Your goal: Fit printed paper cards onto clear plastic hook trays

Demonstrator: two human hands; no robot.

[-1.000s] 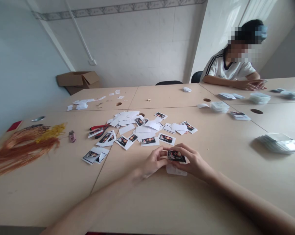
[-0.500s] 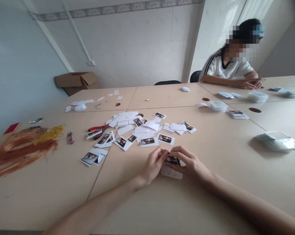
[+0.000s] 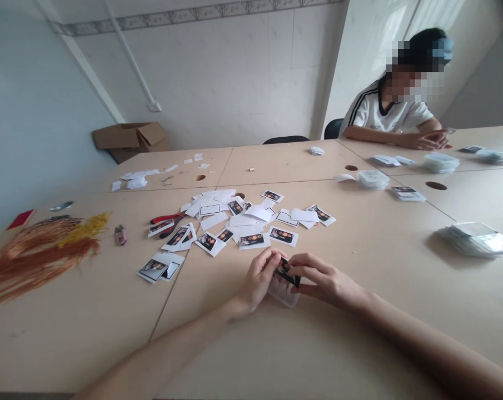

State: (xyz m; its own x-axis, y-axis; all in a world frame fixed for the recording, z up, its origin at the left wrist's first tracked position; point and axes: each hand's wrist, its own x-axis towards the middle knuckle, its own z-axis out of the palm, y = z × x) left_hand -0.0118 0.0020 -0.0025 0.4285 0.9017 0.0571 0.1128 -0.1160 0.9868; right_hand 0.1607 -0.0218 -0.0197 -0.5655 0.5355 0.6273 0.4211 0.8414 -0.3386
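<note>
A small clear plastic case [image 3: 283,294] lies tilted just above or on the table between my hands, and I cannot tell which. Across its upper part is a dark printed label [image 3: 285,270] with a picture on it. My left hand [image 3: 260,280] is closed round the case's upper left edge, thumb on top. My right hand [image 3: 327,282] is closed at the right side, its fingertips on the label and its thumb by the case's edge. Beyond my hands lies a loose pile of printed labels and white paper pieces [image 3: 245,222].
Red-handled pliers [image 3: 168,221] lie by the pile, with pink clippers [image 3: 120,235] and orange strands [image 3: 38,250] further left. Stacked clear cases [image 3: 478,240] stand at right. A co-worker [image 3: 401,111] sits across the table. A cardboard box [image 3: 130,136] is behind.
The case and its label have turned and shifted slightly left in my hands. My right fingers have moved left over the label. The co-worker's hands have shifted slightly.
</note>
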